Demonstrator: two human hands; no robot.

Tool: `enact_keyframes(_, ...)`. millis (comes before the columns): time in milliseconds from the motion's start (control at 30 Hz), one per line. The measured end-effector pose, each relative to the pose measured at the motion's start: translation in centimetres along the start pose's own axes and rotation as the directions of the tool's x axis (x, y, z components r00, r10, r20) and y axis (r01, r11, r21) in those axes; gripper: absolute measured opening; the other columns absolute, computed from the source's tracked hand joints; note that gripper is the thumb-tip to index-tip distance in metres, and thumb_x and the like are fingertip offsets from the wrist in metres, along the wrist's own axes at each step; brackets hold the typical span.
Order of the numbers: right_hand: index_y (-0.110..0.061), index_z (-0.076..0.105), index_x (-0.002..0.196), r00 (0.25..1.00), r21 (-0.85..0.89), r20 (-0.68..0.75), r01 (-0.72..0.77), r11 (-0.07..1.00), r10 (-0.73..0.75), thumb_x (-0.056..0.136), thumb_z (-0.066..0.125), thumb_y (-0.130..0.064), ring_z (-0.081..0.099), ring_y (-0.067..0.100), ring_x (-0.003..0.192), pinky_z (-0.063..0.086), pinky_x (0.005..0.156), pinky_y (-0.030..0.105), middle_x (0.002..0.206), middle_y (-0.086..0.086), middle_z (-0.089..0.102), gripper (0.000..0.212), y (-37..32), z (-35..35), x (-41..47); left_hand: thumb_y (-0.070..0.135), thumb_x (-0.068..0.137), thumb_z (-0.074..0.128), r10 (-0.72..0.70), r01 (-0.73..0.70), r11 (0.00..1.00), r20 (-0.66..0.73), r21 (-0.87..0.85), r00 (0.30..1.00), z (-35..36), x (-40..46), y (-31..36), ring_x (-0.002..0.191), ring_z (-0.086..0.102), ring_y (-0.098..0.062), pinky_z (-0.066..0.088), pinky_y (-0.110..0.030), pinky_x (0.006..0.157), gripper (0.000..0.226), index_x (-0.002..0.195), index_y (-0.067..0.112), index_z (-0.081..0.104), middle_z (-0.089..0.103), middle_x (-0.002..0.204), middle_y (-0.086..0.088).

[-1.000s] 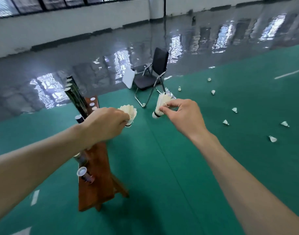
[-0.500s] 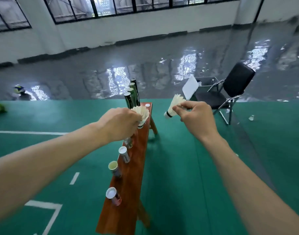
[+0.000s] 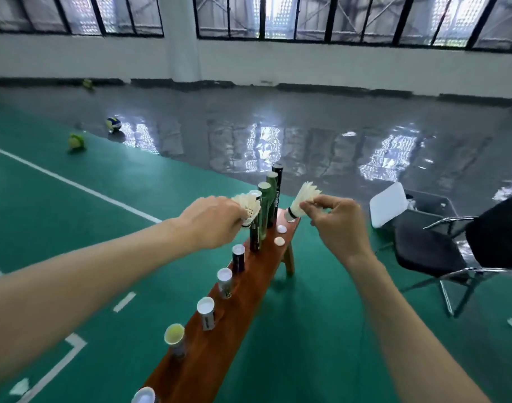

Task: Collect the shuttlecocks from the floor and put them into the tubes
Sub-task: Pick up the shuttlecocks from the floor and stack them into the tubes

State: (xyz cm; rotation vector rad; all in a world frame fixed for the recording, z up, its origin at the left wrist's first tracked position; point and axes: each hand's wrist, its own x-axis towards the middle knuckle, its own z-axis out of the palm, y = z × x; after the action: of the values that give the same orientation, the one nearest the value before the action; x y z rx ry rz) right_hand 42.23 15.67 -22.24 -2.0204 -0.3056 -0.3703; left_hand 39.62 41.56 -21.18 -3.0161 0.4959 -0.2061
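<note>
Both arms reach forward: my left hand grips a shuttlecock beside the tubes; my right hand pinches another shuttlecock. Bench now lies straight ahead, closer than before.

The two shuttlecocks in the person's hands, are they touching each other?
Apart. The head view shows the left shuttlecock and the right shuttlecock with dark tubes and floor plainly visible between them.

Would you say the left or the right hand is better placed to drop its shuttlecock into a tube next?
Probably left: the left hand holds its shuttlecock beside the tall tubes.
</note>
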Motion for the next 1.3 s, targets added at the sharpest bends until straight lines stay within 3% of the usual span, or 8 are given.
enact_keyframes(133, -0.034, 0.070, 0.071, 0.992, -0.031, 0.047, 0.120, 0.992, -0.119, 0.090, 0.079, -0.031, 0.058, -0.002, 0.054, 0.040, 0.053, 0.016, 0.058, -0.026, 0.062, 0.022, 5.7, -0.1, 7.7, 0.027, 0.100, 0.044, -0.101, 0.100, 0.992, 0.005, 0.072, 0.995, 2.6, 7.1, -1.0, 0.084, 0.062, -0.024, 0.039, -0.030, 0.059, 0.023, 0.098, 0.025, 0.066, 0.067, 0.096, 0.003)
enact_keyframes(400, -0.013, 0.073, 0.080, 0.975, -0.010, 0.197, 0.108, 0.994, -0.104, 0.091, 0.077, -0.020, 0.067, 0.023, 0.070, 0.055, 0.066, 0.039, 0.072, -0.002, 0.071, 0.013, 15.1, -0.4, 21.8, 0.033, 0.101, 0.047, -0.325, 0.327, 0.945, 0.071, -0.021, 0.943, 5.0, 20.1, -0.8, 0.077, 0.059, -0.027, 0.045, -0.034, 0.061, 0.020, 0.091, 0.032, 0.064, 0.061, 0.082, 0.002)
enact_keyframes(600, -0.014, 0.078, 0.091, 0.977, 0.058, 0.209, 0.018, 0.998, -0.030, 0.092, 0.077, -0.018, 0.073, 0.016, 0.081, 0.060, 0.080, 0.039, 0.084, -0.002, 0.077, 0.005, 20.7, 2.4, 31.2, 0.036, 0.099, 0.057, -0.423, 0.419, 0.900, -0.009, -0.119, 0.906, 7.8, 27.9, -3.4, 0.065, 0.046, -0.026, 0.037, -0.032, 0.060, 0.017, 0.094, 0.030, 0.072, 0.060, 0.070, 0.000)
enact_keyframes(733, -0.014, 0.078, 0.090, 0.979, 0.112, 0.203, -0.037, 0.993, 0.013, 0.092, 0.078, -0.020, 0.074, 0.015, 0.082, 0.061, 0.080, 0.040, 0.085, -0.002, 0.078, 0.006, 24.0, 5.6, 36.4, 0.033, 0.100, 0.061, -0.458, 0.448, 0.869, -0.001, -0.211, 0.889, 11.5, 32.2, -5.6, 0.072, 0.060, -0.032, 0.042, -0.033, 0.061, 0.015, 0.096, 0.030, 0.075, 0.067, 0.073, -0.002)
enact_keyframes(867, -0.021, 0.076, 0.083, 0.977, 0.149, 0.166, -0.155, 0.977, 0.130, 0.091, 0.078, -0.023, 0.071, 0.006, 0.075, 0.060, 0.075, 0.035, 0.079, -0.010, 0.076, 0.008, 27.8, 8.2, 39.4, 0.018, 0.100, 0.052, -0.517, 0.533, 0.802, 0.132, -0.271, 0.846, 16.0, 36.9, -7.4, 0.079, 0.063, -0.035, 0.052, -0.040, 0.066, 0.019, 0.092, 0.027, 0.067, 0.064, 0.078, -0.003)
enact_keyframes(1033, -0.034, 0.072, 0.076, 0.948, 0.131, 0.196, -0.279, 0.951, 0.251, 0.091, 0.077, -0.028, 0.068, 0.005, 0.069, 0.050, 0.062, 0.027, 0.071, -0.019, 0.071, 0.017, 32.2, 11.1, 42.9, 0.006, 0.093, 0.049, -0.575, 0.617, 0.747, 0.225, -0.247, 0.786, 21.0, 42.7, -9.3, 0.092, 0.065, -0.036, 0.053, -0.040, 0.071, 0.038, 0.116, 0.029, 0.069, 0.072, 0.103, -0.009)
enact_keyframes(1200, -0.031, 0.074, 0.080, 0.915, 0.149, 0.313, -0.312, 0.938, 0.254, 0.091, 0.075, -0.029, 0.047, 0.008, 0.050, 0.041, 0.054, 0.029, 0.061, -0.009, 0.066, 0.011, 35.0, 15.1, 47.0, 0.000, 0.084, 0.048, -0.659, 0.705, 0.659, 0.250, -0.260, 0.709, 24.4, 48.0, -10.6, 0.081, 0.063, -0.036, 0.054, -0.042, 0.066, 0.039, 0.107, 0.024, 0.069, 0.071, 0.093, -0.011)
enact_keyframes(1300, -0.038, 0.073, 0.083, 0.889, 0.126, 0.417, -0.261, 0.957, 0.188, 0.091, 0.074, -0.032, 0.046, 0.011, 0.045, 0.038, 0.051, 0.028, 0.054, -0.008, 0.061, 0.010, 37.0, 17.5, 50.5, -0.004, 0.081, 0.045, -0.715, 0.762, 0.609, 0.264, -0.221, 0.648, 26.5, 51.4, -11.0, 0.071, 0.057, -0.035, 0.044, -0.037, 0.056, 0.035, 0.096, 0.021, 0.066, 0.066, 0.084, -0.011)
